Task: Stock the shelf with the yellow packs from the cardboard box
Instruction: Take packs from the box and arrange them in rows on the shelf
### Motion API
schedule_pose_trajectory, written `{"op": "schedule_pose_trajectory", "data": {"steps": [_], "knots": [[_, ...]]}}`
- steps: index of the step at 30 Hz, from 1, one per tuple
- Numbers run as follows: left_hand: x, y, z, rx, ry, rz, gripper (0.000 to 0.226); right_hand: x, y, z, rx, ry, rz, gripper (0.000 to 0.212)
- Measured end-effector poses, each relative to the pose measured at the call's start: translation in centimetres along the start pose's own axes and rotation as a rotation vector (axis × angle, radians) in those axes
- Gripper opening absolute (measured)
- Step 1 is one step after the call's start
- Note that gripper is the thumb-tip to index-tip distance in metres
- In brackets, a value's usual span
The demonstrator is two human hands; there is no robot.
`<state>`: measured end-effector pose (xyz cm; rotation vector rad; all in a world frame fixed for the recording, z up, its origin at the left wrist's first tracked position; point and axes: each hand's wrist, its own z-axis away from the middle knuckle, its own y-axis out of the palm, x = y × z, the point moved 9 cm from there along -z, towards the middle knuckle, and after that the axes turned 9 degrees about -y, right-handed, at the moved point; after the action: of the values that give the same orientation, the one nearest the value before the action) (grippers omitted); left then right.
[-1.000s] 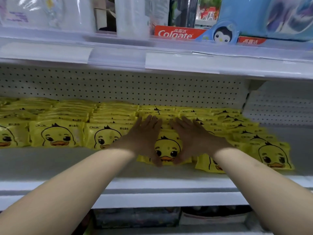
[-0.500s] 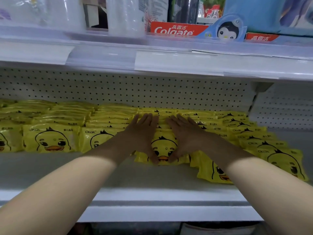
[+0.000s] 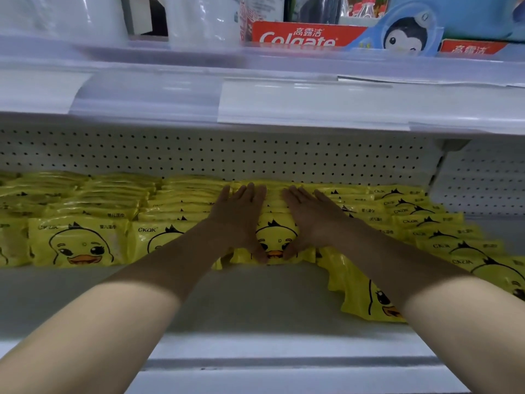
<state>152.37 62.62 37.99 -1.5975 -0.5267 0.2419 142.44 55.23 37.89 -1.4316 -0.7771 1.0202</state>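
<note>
The left forearm is covering much of one duck-faced pack (image 3: 154, 237) in the front line. The right forearm is hiding the near ends of the rows on the right, so how the packs are lying beneath it cannot be told. The far-left pack (image 3: 11, 245) is being cut off by the frame edge. The goods on the upper shelf (image 3: 255, 109) are showing mostly as blur, apart from a red Colgate box (image 3: 298, 35) and a blue penguin package (image 3: 406, 32). The yellow packs (image 3: 79, 245) are lying in overlapping rows on the shelf (image 3: 241, 302), running back to the pegboard wall (image 3: 199, 155). The left hand (image 3: 238, 220) and the right hand (image 3: 312, 220) are both lying flat on the middle row, palms down, fingers straight and close together, curling round nothing. Their thumbs are reaching down to the lower edge of the front pack (image 3: 277, 237), framing its duck face between them. One loose pack (image 3: 366, 297) is lying tilted nearer the shelf's front edge, partly under the right forearm.
</note>
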Motion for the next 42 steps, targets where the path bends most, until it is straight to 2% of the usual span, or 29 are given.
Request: {"op": "schedule_pose_trajectory", "data": {"steps": [11, 18, 27, 33, 42], "knots": [[-0.2, -0.5, 1.8, 0.033, 0.039, -0.047, 0.158, 0.4, -0.4, 1.7, 0.034, -0.009, -0.092, 0.151], [2.1, -0.1, 2.6, 0.100, 0.042, -0.045, 0.158, -0.5, 0.4, 3.2, 0.071, -0.013, -0.098, 0.154], [1.5, -0.3, 2.2, -0.016, 0.024, -0.100, 0.155, 0.4, -0.9, 2.0, -0.096, 0.069, 0.122, 0.149], [0.6, -0.7, 2.7, -0.032, 0.032, -0.022, 0.156, 0.1, -0.5, 2.3, -0.054, 0.043, -0.069, 0.156], [0.4, -0.2, 1.2, -0.058, 0.017, -0.013, 0.153, 0.2, -0.2, 1.0, -0.111, 0.081, 0.018, 0.152]]}}
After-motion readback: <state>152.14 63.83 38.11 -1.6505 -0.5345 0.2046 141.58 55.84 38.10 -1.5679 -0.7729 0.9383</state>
